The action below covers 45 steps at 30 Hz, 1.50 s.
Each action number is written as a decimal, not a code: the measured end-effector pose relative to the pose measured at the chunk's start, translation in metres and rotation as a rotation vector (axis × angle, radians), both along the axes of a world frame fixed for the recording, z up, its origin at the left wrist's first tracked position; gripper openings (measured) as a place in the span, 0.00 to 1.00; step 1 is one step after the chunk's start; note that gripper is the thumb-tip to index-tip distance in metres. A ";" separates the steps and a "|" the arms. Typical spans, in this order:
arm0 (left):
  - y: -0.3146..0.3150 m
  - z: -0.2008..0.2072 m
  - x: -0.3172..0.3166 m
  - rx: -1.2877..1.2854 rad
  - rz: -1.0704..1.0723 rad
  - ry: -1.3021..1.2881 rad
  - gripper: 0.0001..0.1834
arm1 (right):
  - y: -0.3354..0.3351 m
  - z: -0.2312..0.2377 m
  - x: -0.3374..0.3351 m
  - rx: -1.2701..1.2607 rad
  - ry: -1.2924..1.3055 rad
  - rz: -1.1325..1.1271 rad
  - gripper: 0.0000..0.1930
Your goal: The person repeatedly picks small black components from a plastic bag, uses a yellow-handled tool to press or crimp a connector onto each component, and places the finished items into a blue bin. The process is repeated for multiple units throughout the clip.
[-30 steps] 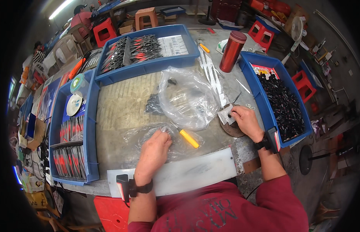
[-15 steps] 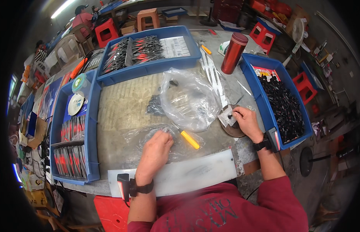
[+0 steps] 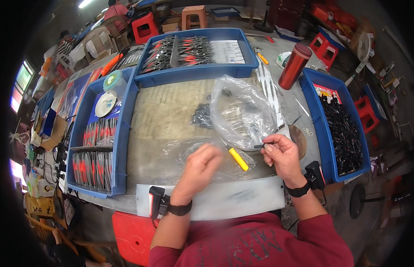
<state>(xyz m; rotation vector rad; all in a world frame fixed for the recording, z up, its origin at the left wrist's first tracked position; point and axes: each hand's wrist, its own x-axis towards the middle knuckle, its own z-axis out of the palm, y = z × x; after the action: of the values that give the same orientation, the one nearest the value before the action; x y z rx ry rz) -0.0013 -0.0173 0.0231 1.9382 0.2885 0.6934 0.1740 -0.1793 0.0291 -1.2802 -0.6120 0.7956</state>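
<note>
My right hand [image 3: 283, 159] pinches a small dark rod-like piece [image 3: 261, 146] between thumb and fingertips, above the table near the plastic bag. My left hand [image 3: 199, 172] is over the table, smeared by motion; what its fingers hold, if anything, is hidden. Between the hands lies a screwdriver [image 3: 238, 159] with a yellow handle. Beyond it a clear plastic bag [image 3: 242, 115] stands with its mouth spread, dark pieces [image 3: 201, 115] heaped at its left side. A round brown disc [image 3: 299, 140] is partly covered by my right hand.
Blue trays hold black parts [image 3: 342, 133] at right, and grey-and-red pieces at the back [image 3: 196, 51] and left [image 3: 92, 167]. A red flask [image 3: 295, 66] stands at back right. A whitish strip [image 3: 225, 198] lies along the front edge. A red stool [image 3: 135, 238] is below.
My right hand has lifted off the disc and moved toward the bag, now with the dark piece in its fingertips. My left hand has moved toward the screwdriver. The whole view has shifted.
</note>
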 end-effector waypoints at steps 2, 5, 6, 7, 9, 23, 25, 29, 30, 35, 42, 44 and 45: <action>0.000 0.000 0.000 -0.010 -0.023 -0.004 0.04 | 0.005 -0.001 -0.007 0.038 0.072 0.055 0.08; -0.001 -0.001 -0.001 -0.075 -0.039 0.006 0.04 | 0.010 -0.004 -0.014 0.065 0.168 0.098 0.09; -0.002 -0.002 -0.001 -0.091 -0.034 0.013 0.05 | 0.011 -0.005 -0.016 0.075 0.158 0.102 0.09; -0.002 -0.002 -0.001 -0.102 -0.042 0.010 0.05 | 0.011 -0.006 -0.018 0.066 0.167 0.099 0.09; -0.001 -0.002 -0.001 -0.081 -0.037 0.004 0.05 | 0.012 -0.007 -0.021 0.051 0.190 0.092 0.09; 0.000 -0.001 -0.004 -0.290 -0.109 -0.029 0.06 | 0.025 -0.005 -0.034 -0.012 0.074 0.153 0.10; 0.000 -0.001 -0.003 -0.302 -0.114 -0.036 0.06 | 0.027 -0.005 -0.035 0.002 0.050 0.154 0.10; -0.001 0.000 -0.003 -0.329 -0.103 -0.025 0.05 | 0.028 -0.004 -0.034 -0.006 0.029 0.175 0.09; -0.001 0.000 -0.003 -0.336 -0.094 -0.018 0.04 | 0.028 -0.004 -0.034 0.002 0.031 0.186 0.09; 0.000 0.000 -0.003 -0.308 -0.099 -0.019 0.05 | 0.028 -0.006 -0.034 -0.014 -0.006 0.200 0.09; -0.001 0.000 -0.003 -0.313 -0.094 0.002 0.05 | 0.028 -0.011 -0.033 0.010 -0.045 0.222 0.09; -0.001 0.000 -0.002 -0.322 -0.087 0.015 0.05 | 0.027 -0.012 -0.032 -0.002 -0.042 0.225 0.09; -0.001 0.000 -0.002 -0.327 -0.083 0.022 0.05 | 0.027 -0.013 -0.032 -0.005 -0.041 0.227 0.09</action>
<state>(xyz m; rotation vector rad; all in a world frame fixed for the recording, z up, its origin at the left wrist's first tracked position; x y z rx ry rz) -0.0034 -0.0185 0.0231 1.6368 0.3126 0.5345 0.1415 -0.1527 0.0163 -1.2477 -0.7982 0.9589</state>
